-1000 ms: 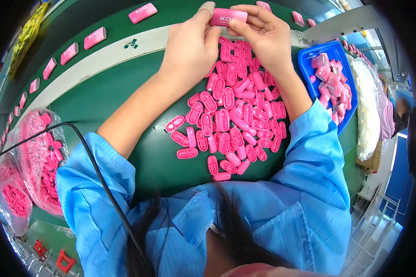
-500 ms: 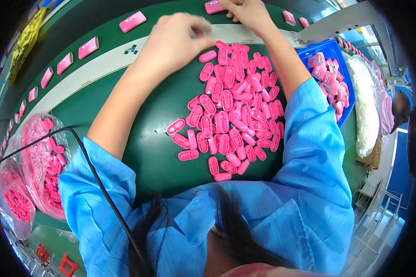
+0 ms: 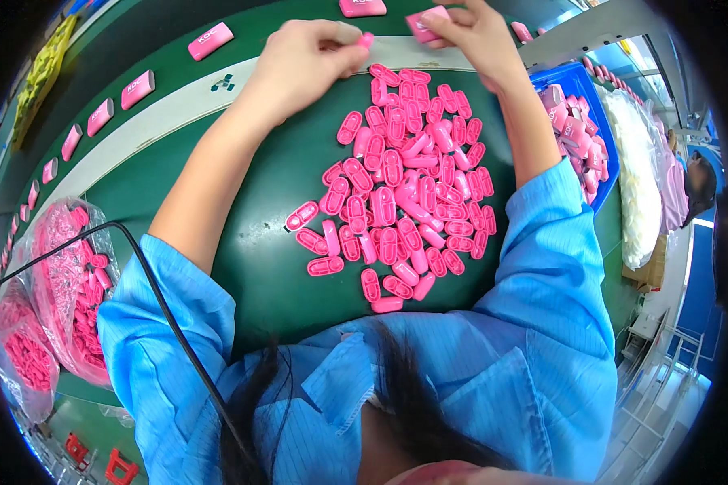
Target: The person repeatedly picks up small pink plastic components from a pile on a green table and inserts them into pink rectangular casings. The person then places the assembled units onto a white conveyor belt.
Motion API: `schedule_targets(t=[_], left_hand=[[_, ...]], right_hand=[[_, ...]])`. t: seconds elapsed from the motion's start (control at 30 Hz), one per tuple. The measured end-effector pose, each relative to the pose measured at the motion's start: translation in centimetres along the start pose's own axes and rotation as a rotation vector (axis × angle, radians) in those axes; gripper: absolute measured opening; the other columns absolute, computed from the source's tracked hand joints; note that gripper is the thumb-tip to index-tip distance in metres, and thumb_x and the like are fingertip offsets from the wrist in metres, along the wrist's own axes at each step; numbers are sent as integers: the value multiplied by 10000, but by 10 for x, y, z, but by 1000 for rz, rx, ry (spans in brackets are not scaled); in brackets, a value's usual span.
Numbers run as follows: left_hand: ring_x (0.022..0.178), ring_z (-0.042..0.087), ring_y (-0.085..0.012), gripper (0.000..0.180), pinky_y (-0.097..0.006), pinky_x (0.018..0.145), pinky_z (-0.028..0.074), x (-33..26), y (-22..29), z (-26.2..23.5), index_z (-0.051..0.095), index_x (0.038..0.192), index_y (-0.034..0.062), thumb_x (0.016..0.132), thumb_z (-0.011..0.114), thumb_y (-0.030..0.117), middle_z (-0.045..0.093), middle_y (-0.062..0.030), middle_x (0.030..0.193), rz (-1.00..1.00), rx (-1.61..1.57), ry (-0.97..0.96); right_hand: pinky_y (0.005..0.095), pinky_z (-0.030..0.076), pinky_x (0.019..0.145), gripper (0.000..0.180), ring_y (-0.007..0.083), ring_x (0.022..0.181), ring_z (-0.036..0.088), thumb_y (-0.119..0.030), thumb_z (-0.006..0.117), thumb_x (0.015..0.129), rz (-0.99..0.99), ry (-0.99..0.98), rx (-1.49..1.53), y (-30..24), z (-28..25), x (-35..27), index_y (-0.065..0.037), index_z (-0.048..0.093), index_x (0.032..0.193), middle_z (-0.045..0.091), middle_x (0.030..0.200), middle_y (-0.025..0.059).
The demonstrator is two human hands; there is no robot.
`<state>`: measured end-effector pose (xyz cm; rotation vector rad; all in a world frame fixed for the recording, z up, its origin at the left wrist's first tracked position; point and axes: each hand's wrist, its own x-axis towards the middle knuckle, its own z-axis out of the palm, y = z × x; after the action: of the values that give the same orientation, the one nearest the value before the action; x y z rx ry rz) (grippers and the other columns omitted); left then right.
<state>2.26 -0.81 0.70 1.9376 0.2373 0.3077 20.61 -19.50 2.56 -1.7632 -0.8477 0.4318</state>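
My left hand [image 3: 303, 66] pinches a small pink oval cap [image 3: 366, 40] between thumb and fingertips, above the pale rail at the far side of the table. To its right, my right hand [image 3: 481, 40] grips a pink rounded case [image 3: 426, 24] with white lettering. The two pieces are apart from each other. Nearer to me lies a loose pile of pink oval caps [image 3: 384, 206] on the green tabletop, many with their hollow side up. Beyond the rail, a row of similar pink cases [image 3: 211, 41] sits on the green belt.
A blue bin [image 3: 609, 166] filled with pink cases stands at the right, beside a white plastic bag [image 3: 632, 194]. Clear bags of pink parts [image 3: 65, 299] lie at the left. A black cable [image 3: 150, 271] crosses over my left sleeve. The pale rail [image 3: 166, 109] borders the belt.
My right hand has lifted the case off the belt and brought it nearer and to the right. My left hand now holds a cap. The cases on the belt have shifted left.
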Motion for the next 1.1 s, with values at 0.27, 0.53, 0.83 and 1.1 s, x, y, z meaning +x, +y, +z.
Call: schedule_targets(t=[0.27,0.53,0.83,1.1], left_hand=[[970,701,-125,341,-262,894,572,11,-25,22,718,1212,-40,955,754,181,743,-83,1076,-36,-618,118],[996,714,-188,370,-304,891,580,0,-5,11,636,1296,-86,956,683,52,737,-150,1138,-58,-530,29],[963,696,-117,279,-254,829,584,-19,19,17,688,1233,-95,988,672,38,751,-104,1104,52,-197,134],[938,688,-97,255,-236,830,571,-7,0,7,706,1216,-73,1011,653,68,745,-58,1065,25,-409,-28]], right_hand=[[315,587,947,381,223,1036,726,-82,703,977,51,-99,396,15,42,-25,33,600,1325,716,1199,152],[299,581,911,348,182,1035,707,-42,701,969,-18,-109,502,6,46,-32,32,599,1294,720,1195,136],[289,573,924,301,156,1039,694,-1,682,967,-120,-56,366,2,56,-38,29,612,1258,724,1192,128],[295,586,913,285,158,1012,709,5,685,961,-5,-163,443,2,41,-34,30,643,1242,734,1162,122]])
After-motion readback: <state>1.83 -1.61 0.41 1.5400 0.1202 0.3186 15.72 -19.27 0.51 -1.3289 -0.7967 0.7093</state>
